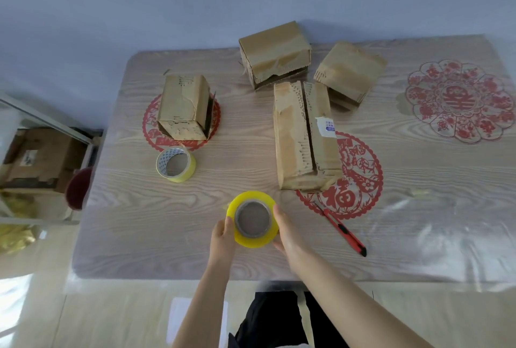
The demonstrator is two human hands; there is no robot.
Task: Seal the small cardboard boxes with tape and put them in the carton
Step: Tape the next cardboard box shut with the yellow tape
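Both my hands hold a thick yellow tape roll [252,239] just above the near middle of the table. My left hand [223,236] grips its left side and my right hand [287,233] its right side. A second, thinner tape roll [176,164] lies on the table further left. Several small cardboard boxes stand beyond: a long one [304,135] with its top flaps parted along the middle, an upright one [184,107] to the left, and two more [275,53] [349,74] at the back. The carton [36,158] sits on the floor at the far left.
A red utility knife [344,232] lies right of my hands. The wood-grain table [139,222] has a clear plastic cover and red paper-cut decorations [458,102]. A dark red stool [79,188] stands by the left table edge, beside a metal frame [50,121].
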